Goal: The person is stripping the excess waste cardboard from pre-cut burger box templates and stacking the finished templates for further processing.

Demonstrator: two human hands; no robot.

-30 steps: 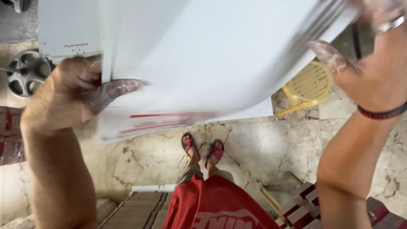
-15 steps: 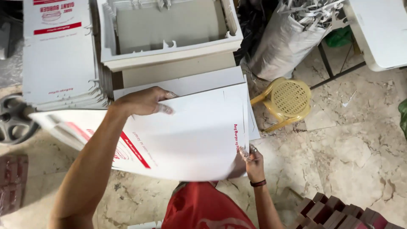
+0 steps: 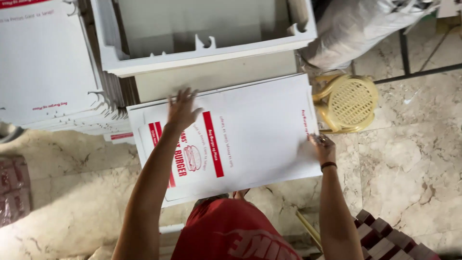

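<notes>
Left hand (image 3: 182,110), centre-left of frame: fingers spread, palm flat on white printed cardboard sheet (image 3: 260,135), grasping nothing. Right hand (image 3: 322,147), centre-right: rested at sheet's right edge; fingers on edge, grip could not be told; dark band on wrist. Sheet lay flat at frame centre, atop stack of like sheets. Folded white box (image 3: 202,36) stood above, upper centre. Second stack of sheets (image 3: 45,67), upper left. Yellow plastic stool (image 3: 351,101) just right of sheet, on marble floor (image 3: 414,163).
</notes>
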